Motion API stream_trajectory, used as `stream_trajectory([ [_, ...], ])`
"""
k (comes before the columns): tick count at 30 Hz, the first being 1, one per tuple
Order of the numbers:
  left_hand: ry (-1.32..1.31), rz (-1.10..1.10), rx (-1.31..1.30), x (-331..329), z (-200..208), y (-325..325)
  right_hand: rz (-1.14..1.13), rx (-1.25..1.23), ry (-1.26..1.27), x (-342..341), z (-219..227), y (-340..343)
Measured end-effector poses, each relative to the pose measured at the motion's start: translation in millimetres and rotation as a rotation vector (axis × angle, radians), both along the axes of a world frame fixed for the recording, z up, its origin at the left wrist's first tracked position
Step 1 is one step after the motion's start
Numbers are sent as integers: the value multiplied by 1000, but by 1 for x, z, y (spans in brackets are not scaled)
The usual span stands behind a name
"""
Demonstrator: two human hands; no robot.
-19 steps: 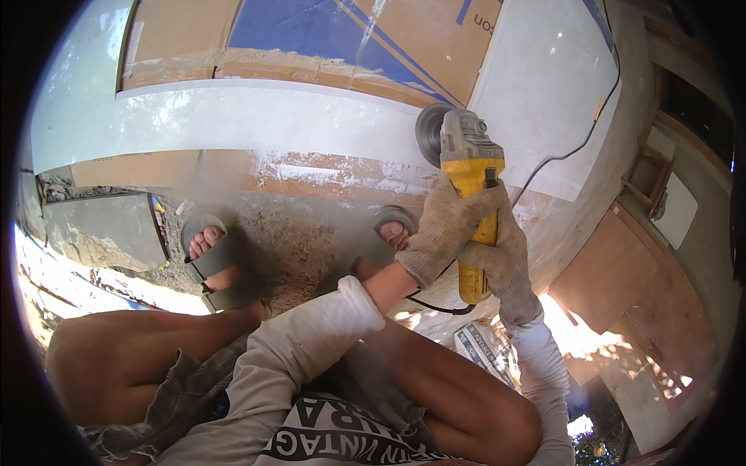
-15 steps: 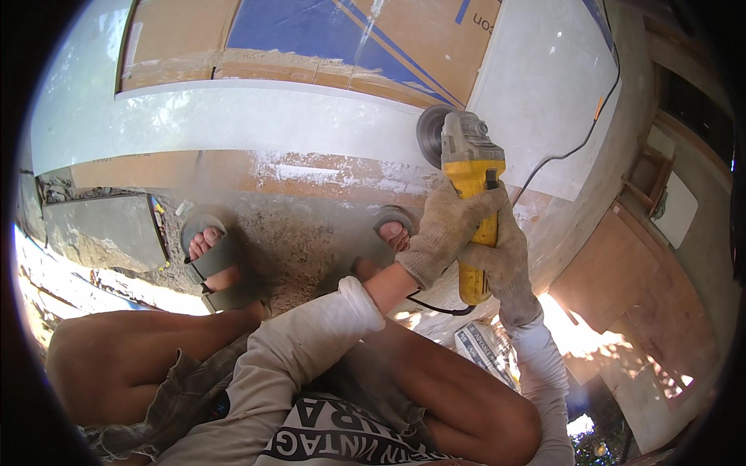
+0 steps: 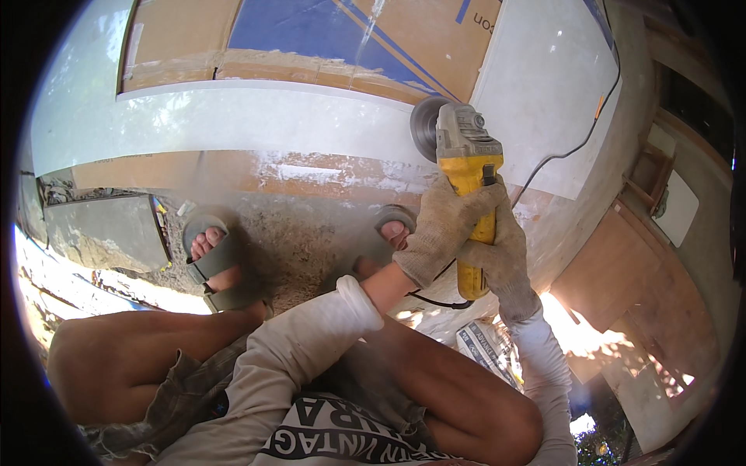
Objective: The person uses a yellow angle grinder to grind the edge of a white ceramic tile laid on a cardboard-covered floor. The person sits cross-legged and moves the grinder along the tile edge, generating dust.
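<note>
Both my hands wear dusty tan knit gloves and grip a yellow and grey angle grinder (image 3: 465, 161). My left hand (image 3: 439, 229) wraps round the upper part of the yellow body. Lower down, my right hand (image 3: 507, 260) closes round the handle from the right side. The grinder's round dark disc (image 3: 425, 128) faces left and looks blurred. It lies over the white board (image 3: 311, 116), close to the corner of the cardboard; whether it touches the surface cannot be told. A black cord (image 3: 443, 304) leaves the handle's lower end.
Blue and brown cardboard (image 3: 311, 39) fills the framed area at the top. An orange-marked cable (image 3: 571, 149) runs along the right. My sandalled feet (image 3: 208, 242) stand on dusty ground. A printed bag (image 3: 483, 353) lies beside my right knee. Brown boards (image 3: 614, 268) lean at the right.
The grinder and both gloved hands have shifted slightly left and up, bringing the disc nearer the cardboard's lower edge. My grip looks the same.
</note>
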State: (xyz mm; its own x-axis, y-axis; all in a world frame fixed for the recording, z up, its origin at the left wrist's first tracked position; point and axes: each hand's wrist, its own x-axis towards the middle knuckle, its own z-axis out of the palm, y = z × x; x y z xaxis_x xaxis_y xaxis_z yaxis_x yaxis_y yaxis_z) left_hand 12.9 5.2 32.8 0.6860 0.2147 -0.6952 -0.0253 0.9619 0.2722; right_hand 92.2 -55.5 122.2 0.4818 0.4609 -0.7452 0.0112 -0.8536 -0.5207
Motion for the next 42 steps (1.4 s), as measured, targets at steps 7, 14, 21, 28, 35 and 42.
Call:
stream_trajectory([
  [7, 3, 0, 34, -3, -2, 5, 37, 2, 0, 1, -5, -2],
  [14, 25, 19, -24, -2, -2, 4, 62, -1, 49, 7, -8, -3],
  [21, -16, 15, -53, -1, -4, 1, -45, 52, 52, -1, -6, -4],
  [28, -18, 13, -58, 1, -6, -1, -30, 38, 84, 5, -12, -12],
  [35, -19, -9, -68, 3, -8, -5, -8, 7, 56, 7, -7, -13],
  [42, -14, 1, -29, 6, -5, -10, -35, -21, 3, 1, -2, -11],
])
